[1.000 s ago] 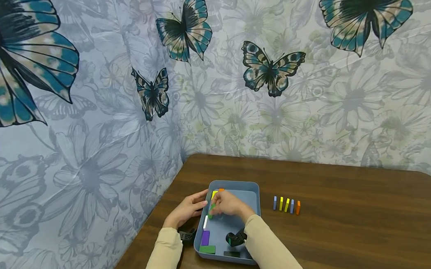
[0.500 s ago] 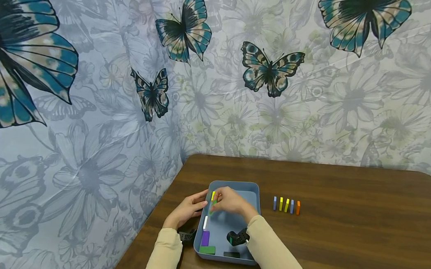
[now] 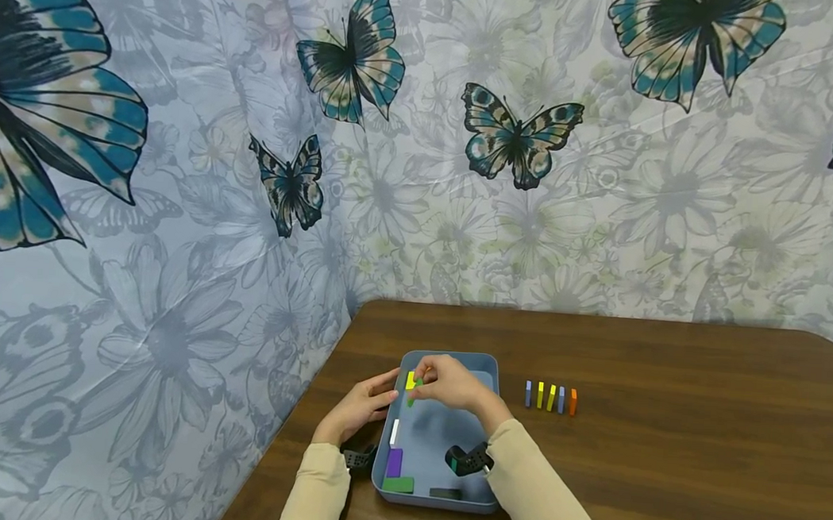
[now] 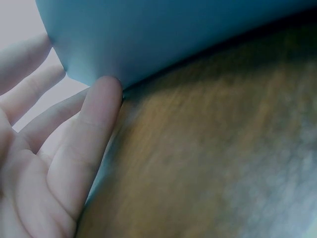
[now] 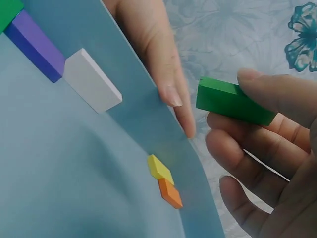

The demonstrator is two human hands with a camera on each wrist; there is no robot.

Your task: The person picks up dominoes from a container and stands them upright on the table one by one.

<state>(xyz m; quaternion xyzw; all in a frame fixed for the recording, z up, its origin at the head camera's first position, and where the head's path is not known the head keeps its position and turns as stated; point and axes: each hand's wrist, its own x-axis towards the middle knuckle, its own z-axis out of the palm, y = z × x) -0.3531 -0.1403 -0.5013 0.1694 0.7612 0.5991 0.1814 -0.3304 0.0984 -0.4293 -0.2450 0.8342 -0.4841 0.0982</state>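
My right hand [image 3: 452, 383] pinches a green wooden block [image 5: 233, 101] between thumb and fingers, raised above the left part of a blue-grey tray [image 3: 442, 432]. My left hand [image 3: 357, 407] touches the outside of the tray's left wall with straight fingers; in the left wrist view the thumb lies against that wall. Along the left wall inside lie a white block [image 5: 93, 81], a purple block [image 5: 37, 47] and another green block [image 3: 399, 485]. Past a gap from the white one lie a yellow block [image 5: 161, 168] and an orange block [image 5: 171, 193], end to end.
A dark green block [image 3: 445, 493] lies by the tray's near wall. Right of the tray, a row of several blue, yellow and orange blocks [image 3: 551, 397] stands on the brown wooden table [image 3: 663, 450]. A butterfly-patterned cloth [image 3: 532, 243] hangs behind the table.
My right hand has lifted the green block up from beside the tray's left wall, widening the gap between the white and yellow blocks. My left hand stays at the wall.
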